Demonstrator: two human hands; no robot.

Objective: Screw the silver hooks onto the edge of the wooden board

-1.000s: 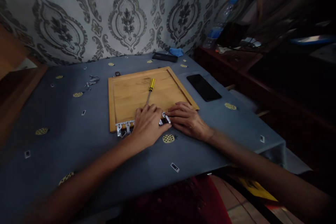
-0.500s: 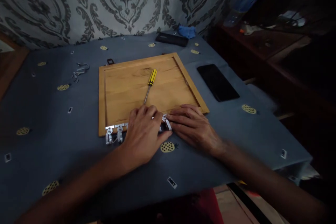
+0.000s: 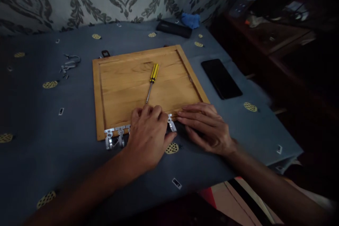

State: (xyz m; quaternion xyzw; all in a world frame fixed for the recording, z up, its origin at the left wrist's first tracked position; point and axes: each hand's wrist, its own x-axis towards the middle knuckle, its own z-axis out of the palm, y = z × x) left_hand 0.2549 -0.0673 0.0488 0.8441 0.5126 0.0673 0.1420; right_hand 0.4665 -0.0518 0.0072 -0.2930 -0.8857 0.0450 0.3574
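Note:
A framed wooden board (image 3: 127, 81) lies on the cloth-covered table, with silver metal hooks (image 3: 120, 134) fixed along its near edge. My left hand (image 3: 149, 132) curls over the middle of that edge, hiding the hooks beneath it. Its thumb touches the tip of the rightmost hook (image 3: 171, 123). Just right of this hook, my right hand (image 3: 208, 127) rests along the board's near right edge, fingers stretched out and thumb apart, holding nothing. On the board, a yellow-and-black screwdriver (image 3: 153, 74) points its shaft toward my left hand.
Loose metal hooks and small pieces (image 3: 69, 64) lie left of the board. A black phone (image 3: 221, 78) is on its right. Behind are a dark case (image 3: 173, 29) and a blue cloth (image 3: 190, 20). A brown hanger piece (image 3: 105, 53) shows at the far edge.
My right hand has shifted a little right, away from the rightmost hook, and its thumb has spread from the fingers. The left hand stays over the hooks. The view has tilted slightly.

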